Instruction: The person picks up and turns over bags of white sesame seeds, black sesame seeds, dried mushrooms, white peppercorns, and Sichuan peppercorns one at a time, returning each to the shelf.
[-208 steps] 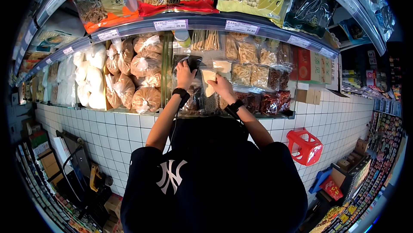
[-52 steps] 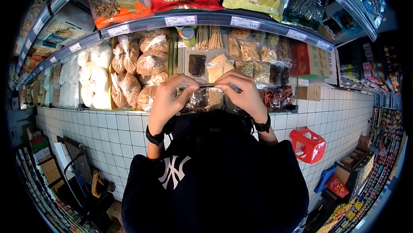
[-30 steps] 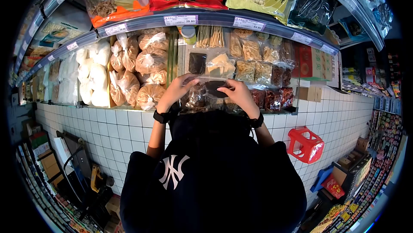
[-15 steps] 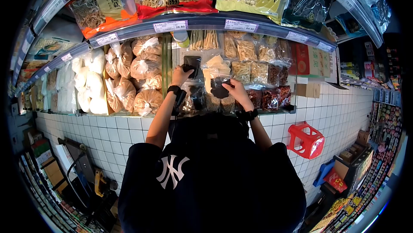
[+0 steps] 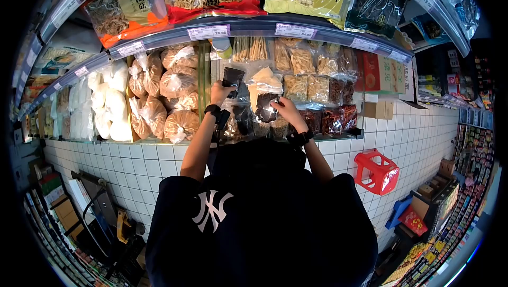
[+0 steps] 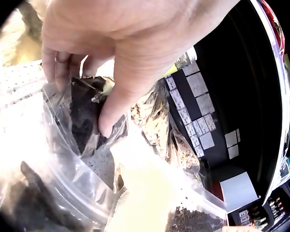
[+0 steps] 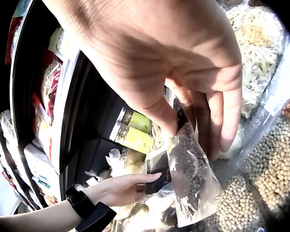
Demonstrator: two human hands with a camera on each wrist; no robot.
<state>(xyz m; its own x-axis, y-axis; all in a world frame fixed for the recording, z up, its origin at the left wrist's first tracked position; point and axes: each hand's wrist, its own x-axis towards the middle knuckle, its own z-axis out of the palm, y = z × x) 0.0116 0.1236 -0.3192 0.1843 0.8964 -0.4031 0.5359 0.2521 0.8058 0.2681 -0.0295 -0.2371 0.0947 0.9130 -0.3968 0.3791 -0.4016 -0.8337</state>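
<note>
My left hand [image 5: 219,94] pinches a dark flat packet [image 5: 233,77] by its lower edge at the left of the glass-sided bin. In the left wrist view, the thumb and fingers of the left hand [image 6: 111,53] grip that clear bag of dark contents [image 6: 84,116]. To the right, my right hand [image 5: 291,113] holds a clear bag with dark pieces [image 5: 265,108], above pale sheets [image 5: 264,78]. The right wrist view shows this bag [image 7: 189,174] hanging upright-tilted between the thumb and fingers of the right hand [image 7: 183,63].
Bags of brown goods [image 5: 180,83] and white bags [image 5: 111,101] fill the bins at left. Bagged dried goods [image 5: 317,90] lie at right. A shelf rail with price tags [image 5: 209,32] crosses behind. A red stool [image 5: 377,171] stands on the tiled floor.
Both hands held one bag between them; then the left hand let go and moved left to the dark packet. That packet now sits more tilted, and the right hand's bag has shifted slightly.
</note>
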